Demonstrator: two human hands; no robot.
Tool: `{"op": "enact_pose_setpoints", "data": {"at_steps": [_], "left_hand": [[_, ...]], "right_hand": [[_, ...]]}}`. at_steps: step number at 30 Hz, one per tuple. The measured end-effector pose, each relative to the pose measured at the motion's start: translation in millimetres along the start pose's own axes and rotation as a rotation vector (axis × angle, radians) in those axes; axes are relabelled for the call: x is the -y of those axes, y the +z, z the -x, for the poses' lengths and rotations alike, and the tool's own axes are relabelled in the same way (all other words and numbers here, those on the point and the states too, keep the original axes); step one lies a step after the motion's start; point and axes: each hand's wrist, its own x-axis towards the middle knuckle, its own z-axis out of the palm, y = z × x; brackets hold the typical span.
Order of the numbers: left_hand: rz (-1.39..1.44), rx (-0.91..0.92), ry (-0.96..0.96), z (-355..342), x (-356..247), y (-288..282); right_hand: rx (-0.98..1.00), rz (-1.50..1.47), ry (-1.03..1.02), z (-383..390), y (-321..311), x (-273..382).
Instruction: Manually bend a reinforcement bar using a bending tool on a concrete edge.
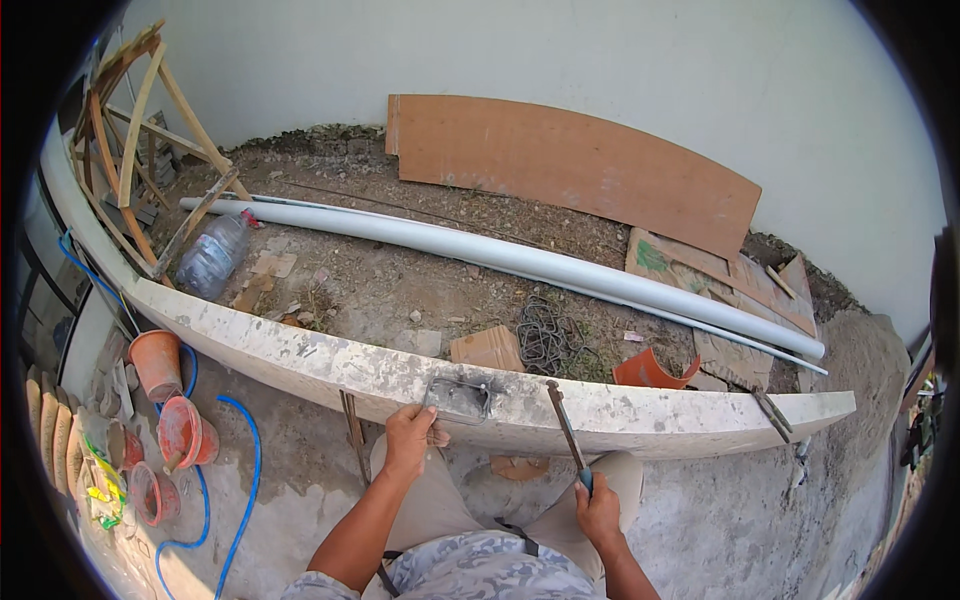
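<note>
My left hand [408, 440] is closed on the near left corner of a small rectangular steel stirrup [487, 402], a bent rod loop lying on top of the low concrete wall [320, 362]. In my right hand [600, 505], fingers wrap round the blue grip of a long steel hand tool [566, 425]. The tool slants up and away, its small head over the wall's top, right of the stirrup and apart from it. Exactly what kind of tool it is cannot be made out. Beyond the wall lies a tangled heap of similar bent steel stirrups [545, 335].
Thin steel rods [354, 430] lean at the wall's near side; more bars [772, 415] cross its right end. Behind lie a white pipe [500, 255], plywood [570, 165] and a plastic bottle [213, 257]. Buckets [187, 432] and a blue hose [250, 465] are at left.
</note>
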Motion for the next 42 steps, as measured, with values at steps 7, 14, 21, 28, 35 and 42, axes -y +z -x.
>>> {"op": "enact_pose_setpoints", "data": {"at_steps": [7,14,21,28,35,42], "left_hand": [[-0.071,0.235,0.201,11.7,-73.1,77.9],[-0.287,0.175,0.201,-63.2,-113.3,140.3],[-0.254,-0.002,0.619,-32.9,-102.3,13.4],[-0.383,-0.550,0.312,1.4,-4.4,-180.8],[-0.636,-0.504,0.234,-28.2,86.5,-226.1],[-0.897,-0.448,0.375,-41.0,72.4,-209.6]], "right_hand": [[0.005,0.064,-0.006,-0.8,0.1,-11.2],[0.016,0.054,-0.034,-1.0,2.7,-9.5],[0.052,-0.155,-0.018,2.8,-12.7,-17.2],[0.129,-0.259,-0.007,-2.2,-14.7,-36.2],[0.084,-0.203,-0.021,-5.2,-7.6,-28.5],[0.053,-0.108,0.004,-1.1,-6.0,-28.7]]}}
